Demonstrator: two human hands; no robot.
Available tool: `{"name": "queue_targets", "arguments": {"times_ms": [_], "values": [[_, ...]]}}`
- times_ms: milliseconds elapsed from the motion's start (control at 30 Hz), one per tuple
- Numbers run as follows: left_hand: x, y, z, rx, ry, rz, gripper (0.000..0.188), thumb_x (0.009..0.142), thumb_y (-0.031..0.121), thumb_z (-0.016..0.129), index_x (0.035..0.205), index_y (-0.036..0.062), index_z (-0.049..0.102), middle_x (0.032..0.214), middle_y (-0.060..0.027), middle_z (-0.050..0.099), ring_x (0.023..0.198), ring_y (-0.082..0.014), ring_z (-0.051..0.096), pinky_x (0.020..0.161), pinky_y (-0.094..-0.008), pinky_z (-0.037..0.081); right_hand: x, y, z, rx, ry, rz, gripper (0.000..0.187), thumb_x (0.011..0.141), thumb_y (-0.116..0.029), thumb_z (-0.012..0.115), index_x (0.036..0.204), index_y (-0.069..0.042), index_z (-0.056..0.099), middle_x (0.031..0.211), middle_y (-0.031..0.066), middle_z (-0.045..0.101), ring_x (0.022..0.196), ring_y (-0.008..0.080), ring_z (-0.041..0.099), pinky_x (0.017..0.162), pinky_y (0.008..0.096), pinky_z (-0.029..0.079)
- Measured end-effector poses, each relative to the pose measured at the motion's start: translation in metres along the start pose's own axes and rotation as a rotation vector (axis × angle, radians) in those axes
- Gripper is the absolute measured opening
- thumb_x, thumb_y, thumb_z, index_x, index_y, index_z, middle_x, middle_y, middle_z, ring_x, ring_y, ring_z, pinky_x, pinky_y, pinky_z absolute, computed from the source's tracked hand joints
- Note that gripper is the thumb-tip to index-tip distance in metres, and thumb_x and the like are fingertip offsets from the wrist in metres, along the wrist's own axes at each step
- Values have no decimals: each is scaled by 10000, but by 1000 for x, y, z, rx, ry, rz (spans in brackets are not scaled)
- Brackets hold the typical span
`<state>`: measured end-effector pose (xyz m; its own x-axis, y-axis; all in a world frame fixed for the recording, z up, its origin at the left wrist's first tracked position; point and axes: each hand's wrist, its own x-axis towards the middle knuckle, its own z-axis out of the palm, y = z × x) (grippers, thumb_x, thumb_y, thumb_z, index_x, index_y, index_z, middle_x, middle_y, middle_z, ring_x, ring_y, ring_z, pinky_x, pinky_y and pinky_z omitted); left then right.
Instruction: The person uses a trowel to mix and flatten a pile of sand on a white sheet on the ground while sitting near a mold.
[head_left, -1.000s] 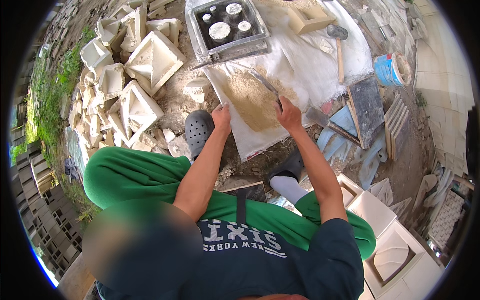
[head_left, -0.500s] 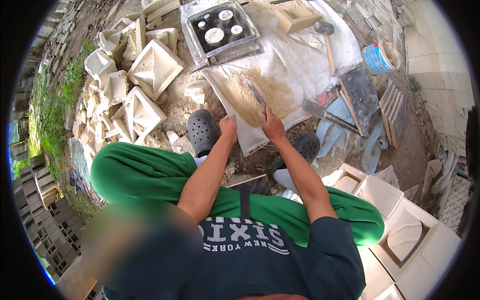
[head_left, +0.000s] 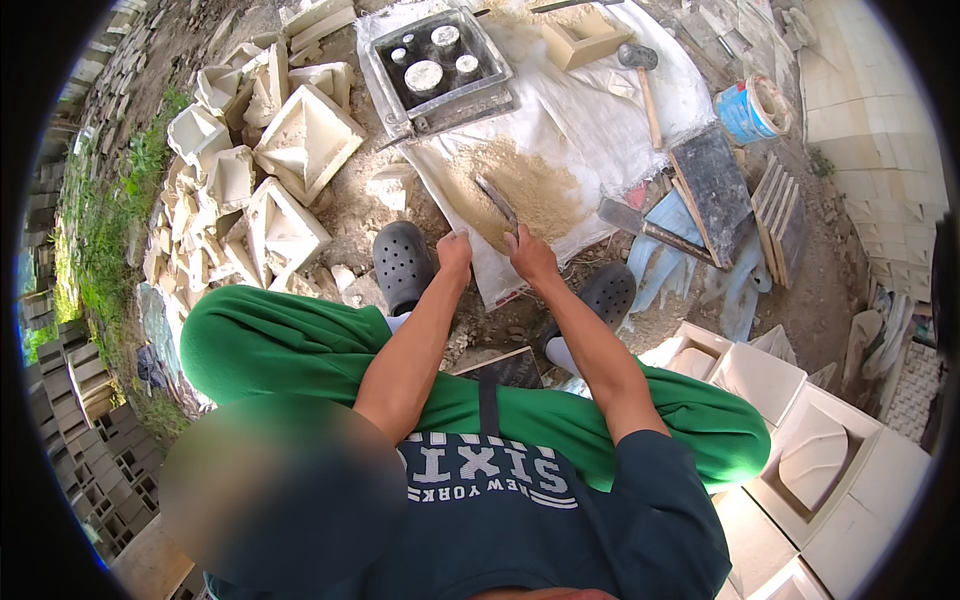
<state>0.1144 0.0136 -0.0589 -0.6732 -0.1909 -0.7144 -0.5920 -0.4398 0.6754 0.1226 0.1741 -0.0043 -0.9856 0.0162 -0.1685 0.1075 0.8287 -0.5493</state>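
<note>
My right hand (head_left: 533, 256) is closed round the handle of a small trowel (head_left: 495, 198). The narrow blade lies in a spread of tan sandy powder (head_left: 535, 180) on a white sheet (head_left: 600, 130). At the sheet's near left edge my left hand (head_left: 454, 252) is a fist, apparently pinching that edge; its fingertips are hidden. Beyond the powder stands a dark square mould (head_left: 400, 125) with several round, pale-topped pegs inside.
Broken pale cast blocks (head_left: 310, 145) are heaped at the left. A mallet (head_left: 648, 95), a tan square frame (head_left: 585, 42), a blue bucket (head_left: 750, 110) and dark boards (head_left: 712, 190) lie to the right. Pale hollow blocks (head_left: 815, 460) stand at the lower right.
My right hand and the trowel have shifted slightly left and toward me across the powder. The left hand stays at the sheet's edge.
</note>
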Motion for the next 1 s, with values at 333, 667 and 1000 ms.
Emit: {"name": "queue_targets", "arguments": {"times_ms": [333,667,1000], "values": [[-3,7,-3,39,-18,-16,250,951,136,495,1063,-62,599,949,-126,653,825,-227,629,753,-357,493,-10,-11,-3,78,-27,-12,405,960,-433,438,1045,-42,501,856,292,632,811,485,605,712,557,469],[0,6,-6,133,1,-32,258,954,133,479,1104,-51,579,970,-128,644,861,-252,623,799,-374,494,-32,4,3,-70,-232,91,410,954,-441,453,1049,-47,515,828,266,641,784,464,618,677,556,474],[-1,8,-12,102,35,-45,239,911,130,493,1045,-34,604,892,-106,628,750,-216,619,638,-339,491,-27,5,4,13,-73,-21,368,944,-396,498,1046,-43,514,784,264,636,734,463,615,628,549,472]]}}
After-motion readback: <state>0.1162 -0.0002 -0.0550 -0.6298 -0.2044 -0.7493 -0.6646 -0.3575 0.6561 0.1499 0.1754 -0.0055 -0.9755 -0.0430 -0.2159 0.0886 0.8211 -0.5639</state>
